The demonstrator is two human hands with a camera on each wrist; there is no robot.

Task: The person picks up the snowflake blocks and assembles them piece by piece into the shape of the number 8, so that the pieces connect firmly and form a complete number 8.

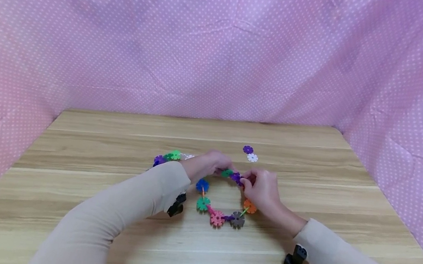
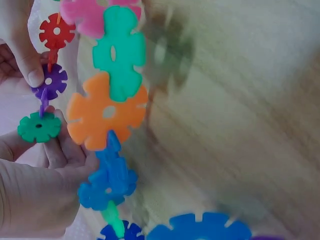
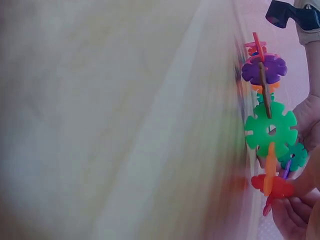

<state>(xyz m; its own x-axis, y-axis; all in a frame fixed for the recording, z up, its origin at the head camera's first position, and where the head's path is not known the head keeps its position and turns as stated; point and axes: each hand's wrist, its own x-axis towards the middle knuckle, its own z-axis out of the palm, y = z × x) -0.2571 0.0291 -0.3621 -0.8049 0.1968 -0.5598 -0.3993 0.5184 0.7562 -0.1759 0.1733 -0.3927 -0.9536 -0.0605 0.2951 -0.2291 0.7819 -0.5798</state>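
Note:
Notched plastic flower discs are slotted together in a loop; its near side shows a blue disc (image 1: 202, 186), a pink disc (image 1: 217, 218) and an orange disc (image 1: 250, 206). At the loop's far side, my left hand (image 1: 209, 163) holds a green disc (image 2: 39, 127), with fingers behind it. Facing it, my right hand (image 1: 263, 190) pinches a purple disc (image 2: 48, 81), thumb on its face. An upright purple disc (image 2: 44, 102) stands between these two, overlapping both. In the right wrist view, a red disc (image 3: 275, 186) hangs close beside the right fingers.
Beyond the hands, a loose purple disc (image 1: 248, 149) and a white disc (image 1: 252, 157) lie on the wooden table (image 1: 116, 133). More joined discs, among them a light green disc (image 1: 174, 155), lie partly behind the left forearm. Pink dotted cloth (image 1: 220, 62) surrounds the table's back and sides.

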